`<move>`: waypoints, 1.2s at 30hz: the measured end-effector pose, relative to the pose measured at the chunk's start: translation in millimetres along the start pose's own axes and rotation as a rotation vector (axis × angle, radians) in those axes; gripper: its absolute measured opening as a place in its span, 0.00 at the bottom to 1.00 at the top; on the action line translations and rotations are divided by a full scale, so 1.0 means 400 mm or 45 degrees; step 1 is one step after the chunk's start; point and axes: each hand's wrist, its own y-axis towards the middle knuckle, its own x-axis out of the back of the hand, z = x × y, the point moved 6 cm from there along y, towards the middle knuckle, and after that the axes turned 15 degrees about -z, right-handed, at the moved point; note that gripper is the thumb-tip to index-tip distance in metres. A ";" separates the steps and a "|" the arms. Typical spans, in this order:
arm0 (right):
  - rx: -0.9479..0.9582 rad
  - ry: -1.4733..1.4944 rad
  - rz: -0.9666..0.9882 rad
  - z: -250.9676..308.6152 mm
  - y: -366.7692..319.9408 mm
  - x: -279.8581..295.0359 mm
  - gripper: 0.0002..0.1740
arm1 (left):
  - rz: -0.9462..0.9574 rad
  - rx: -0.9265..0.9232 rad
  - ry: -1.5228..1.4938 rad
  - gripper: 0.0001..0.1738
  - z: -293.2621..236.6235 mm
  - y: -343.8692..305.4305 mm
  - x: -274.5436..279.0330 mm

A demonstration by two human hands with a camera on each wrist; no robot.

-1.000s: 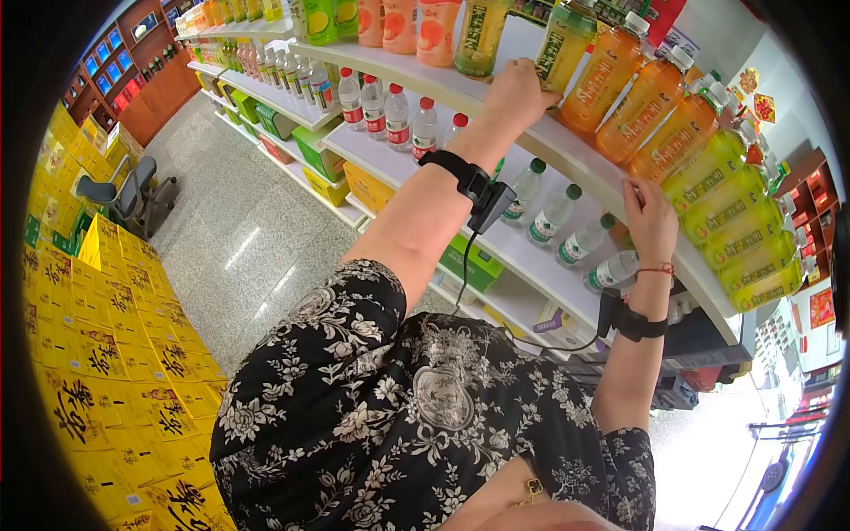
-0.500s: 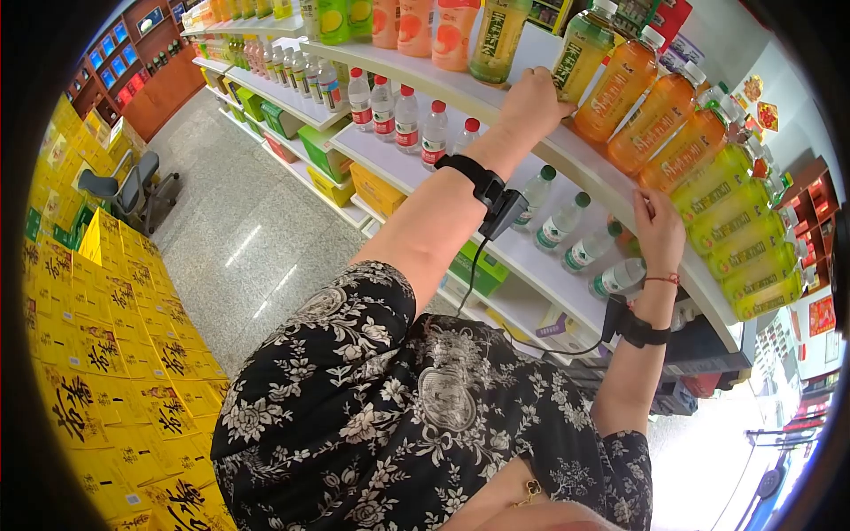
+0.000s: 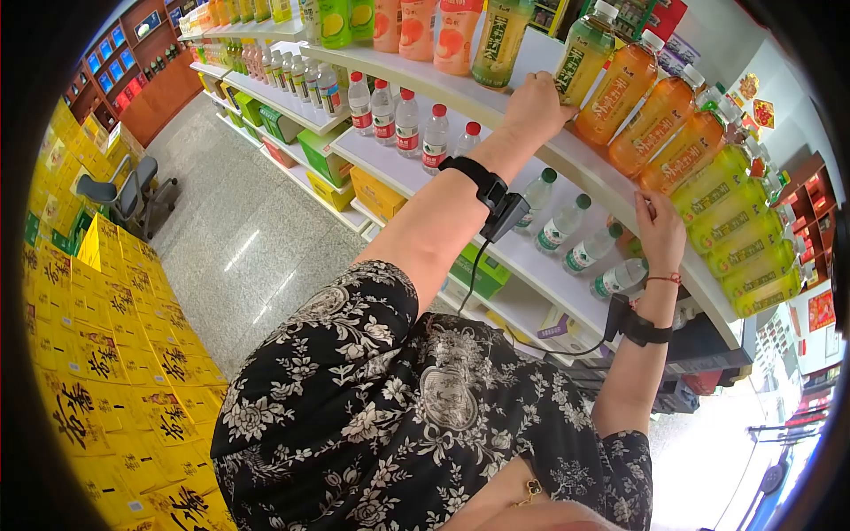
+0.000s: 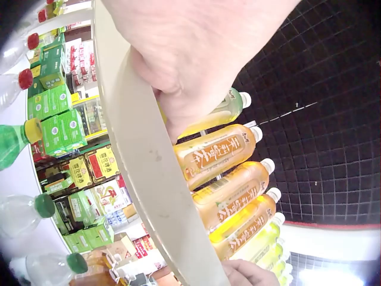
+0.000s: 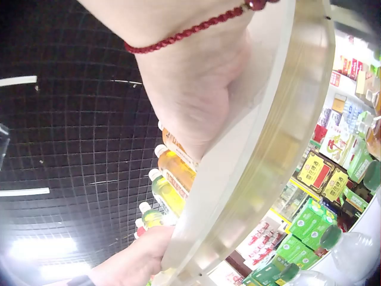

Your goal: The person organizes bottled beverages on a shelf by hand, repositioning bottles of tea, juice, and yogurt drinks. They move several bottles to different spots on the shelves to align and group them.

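In the head view my left hand (image 3: 534, 108) is at the upper shelf's front edge, its fingers around the lower part of a green-labelled tea bottle (image 3: 584, 60). The left wrist view has this bottle (image 4: 223, 112) partly covered by the hand. To its right stand several orange tea bottles (image 3: 622, 93). My right hand (image 3: 660, 232) rests at the shelf edge before the last orange bottle, fingers loosely bent and nothing held. Another green tea bottle (image 3: 503, 42) stands left of my left hand. In the right wrist view, the right fingertips are hidden behind the hand.
Several yellow-green bottles (image 3: 742, 239) line the right end of the upper shelf (image 3: 416, 81). Below are water bottles with red caps (image 3: 435, 137) and green caps (image 3: 558, 226). Yellow cartons (image 3: 115, 354) are stacked at left, with an office chair (image 3: 133, 190) beyond.
The head view has shifted slightly, so shelf and hands appear a little further right and lower. Both hands stay at the same places along the shelf.
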 end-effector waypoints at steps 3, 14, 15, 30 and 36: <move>0.000 -0.007 -0.005 -0.007 0.002 -0.001 0.10 | 0.031 0.056 -0.036 0.29 0.004 0.005 -0.005; -0.032 -0.052 0.009 0.004 0.007 0.010 0.10 | 0.069 -0.001 -0.084 0.26 -0.001 0.010 0.010; -0.026 -0.047 0.000 0.006 0.007 0.012 0.10 | 0.068 0.004 -0.083 0.27 0.000 0.010 0.009; -0.046 -0.023 -0.023 -0.007 0.011 0.010 0.10 | -0.518 -0.068 -0.043 0.38 0.154 0.096 0.170; -0.038 -0.038 -0.026 -0.027 0.008 -0.008 0.10 | -0.140 0.055 0.149 0.36 0.191 0.133 0.116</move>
